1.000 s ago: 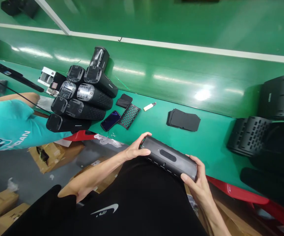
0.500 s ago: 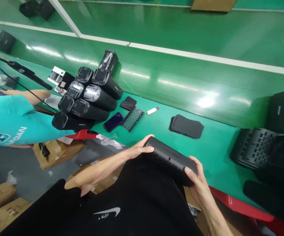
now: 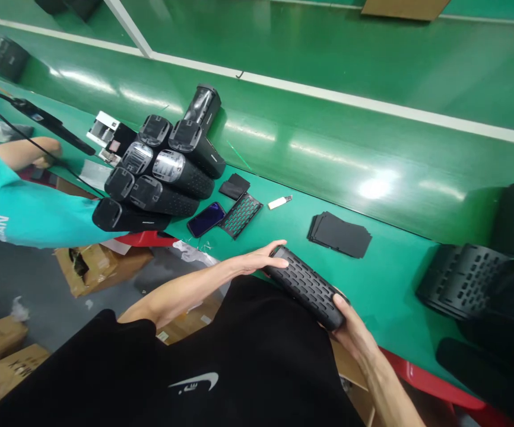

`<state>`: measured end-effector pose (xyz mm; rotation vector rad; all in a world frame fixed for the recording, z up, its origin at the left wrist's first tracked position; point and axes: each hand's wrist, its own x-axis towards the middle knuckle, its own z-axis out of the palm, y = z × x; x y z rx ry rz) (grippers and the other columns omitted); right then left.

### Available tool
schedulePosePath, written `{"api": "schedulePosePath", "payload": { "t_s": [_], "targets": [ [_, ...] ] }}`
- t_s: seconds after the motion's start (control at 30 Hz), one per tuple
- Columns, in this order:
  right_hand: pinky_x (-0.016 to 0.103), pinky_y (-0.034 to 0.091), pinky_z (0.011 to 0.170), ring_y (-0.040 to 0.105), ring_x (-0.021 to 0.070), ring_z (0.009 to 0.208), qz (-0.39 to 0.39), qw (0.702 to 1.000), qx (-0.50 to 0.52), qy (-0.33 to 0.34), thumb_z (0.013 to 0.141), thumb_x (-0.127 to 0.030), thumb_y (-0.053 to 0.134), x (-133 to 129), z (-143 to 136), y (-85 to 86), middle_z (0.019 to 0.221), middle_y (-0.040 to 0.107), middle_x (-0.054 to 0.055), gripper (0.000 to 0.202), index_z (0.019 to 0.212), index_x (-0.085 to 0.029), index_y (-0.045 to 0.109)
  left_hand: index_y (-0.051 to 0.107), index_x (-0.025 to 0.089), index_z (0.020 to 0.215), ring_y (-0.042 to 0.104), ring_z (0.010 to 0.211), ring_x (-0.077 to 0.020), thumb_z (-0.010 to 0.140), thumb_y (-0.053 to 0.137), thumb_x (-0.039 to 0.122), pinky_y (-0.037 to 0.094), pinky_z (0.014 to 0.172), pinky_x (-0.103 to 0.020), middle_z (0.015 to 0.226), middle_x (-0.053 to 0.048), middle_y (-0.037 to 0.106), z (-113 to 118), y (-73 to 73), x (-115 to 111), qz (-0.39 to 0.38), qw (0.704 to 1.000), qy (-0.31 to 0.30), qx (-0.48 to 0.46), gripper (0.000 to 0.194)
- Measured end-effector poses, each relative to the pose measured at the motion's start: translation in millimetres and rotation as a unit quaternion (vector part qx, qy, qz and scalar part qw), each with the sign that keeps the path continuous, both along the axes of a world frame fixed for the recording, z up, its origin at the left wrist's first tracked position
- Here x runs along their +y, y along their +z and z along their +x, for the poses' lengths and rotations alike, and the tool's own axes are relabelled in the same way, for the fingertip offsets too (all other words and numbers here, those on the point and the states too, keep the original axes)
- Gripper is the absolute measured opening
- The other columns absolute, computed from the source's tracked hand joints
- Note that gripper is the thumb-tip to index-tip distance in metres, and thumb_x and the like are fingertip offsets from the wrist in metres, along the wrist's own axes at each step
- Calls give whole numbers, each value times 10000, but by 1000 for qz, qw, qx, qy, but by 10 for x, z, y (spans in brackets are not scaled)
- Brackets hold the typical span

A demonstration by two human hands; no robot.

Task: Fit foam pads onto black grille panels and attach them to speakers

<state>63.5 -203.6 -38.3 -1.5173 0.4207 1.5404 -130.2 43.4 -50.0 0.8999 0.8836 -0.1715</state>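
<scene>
A long black casing with rows of slots is held close to my black shirt, at the near edge of the green table. My left hand grips its far left end, thumb on top. Around its right end, my right hand is closed, with the thumb over the slotted face. Beyond the casing lies a stack of flat black sheets. A slotted black panel, a phone and a white-handled tool rest farther left.
Several black housings stand grouped at the left, near a person in a turquoise shirt. Slotted black panels are stacked at the right. Cardboard boxes sit on the floor at lower left.
The casing has been rotated in my hands, so its slotted face now shows instead of the smooth side. The other person has shifted left, with the forearm farther from the housings.
</scene>
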Motion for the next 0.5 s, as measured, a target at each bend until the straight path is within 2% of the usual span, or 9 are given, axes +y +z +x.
{"api": "schedulePosePath", "payload": {
  "t_s": [0.1,0.17,0.23,0.3,0.37,0.43,0.5],
  "targets": [
    [483,634,858,754,329,1027,8,998,-58,-24,693,-568,885,-16,-96,-41,1107,782,72,730,1298,-255,620,537,272,1437,637,1060,-229,695,876,488,468,1040,-408,1088,-21,666,-24,-16,-84,20,999,20,-20,844],
    [490,624,913,750,328,1051,7,995,-96,-34,703,-580,863,-20,-124,-50,1085,782,65,692,1266,-247,636,533,266,1438,631,1042,-223,722,857,494,467,1040,-413,1055,-13,654,-31,-16,-128,24,999,16,-15,819],
    [510,613,943,746,333,1069,2,995,-98,-20,708,-600,853,-33,-109,-37,1110,777,72,708,1283,-252,632,477,264,1511,627,1104,-238,724,862,499,453,1075,-427,1139,-37,658,-59,17,-137,17,999,3,-27,907],
    [554,602,954,738,351,1098,0,997,-79,-4,714,-639,840,-62,-75,-12,1184,761,85,759,1339,-280,603,357,270,1608,608,1217,-270,691,899,482,435,1119,-448,1298,-79,635,-110,75,-107,10,998,-13,-60,1087],
    [583,572,995,718,376,1153,13,996,-91,6,698,-674,834,-97,-48,5,1256,739,94,782,1355,-320,601,274,279,1654,568,1318,-311,651,935,463,420,1153,-476,1435,-112,577,-151,125,-40,35,995,-33,-87,1216],
    [562,544,1045,692,394,1205,35,989,-138,33,649,-676,857,-108,-20,-2,1263,739,80,737,1285,-362,656,282,284,1657,545,1360,-344,647,940,479,416,1165,-506,1496,-124,541,-122,135,77,73,991,-55,-94,1222],
    [530,552,1041,688,394,1213,61,979,-184,65,657,-657,858,-43,53,-28,1226,754,66,639,1213,-386,699,272,270,1664,541,1373,-366,665,920,527,407,1177,-537,1519,-142,528,30,130,257,91,989,-71,-95,1218]
  ]
}}
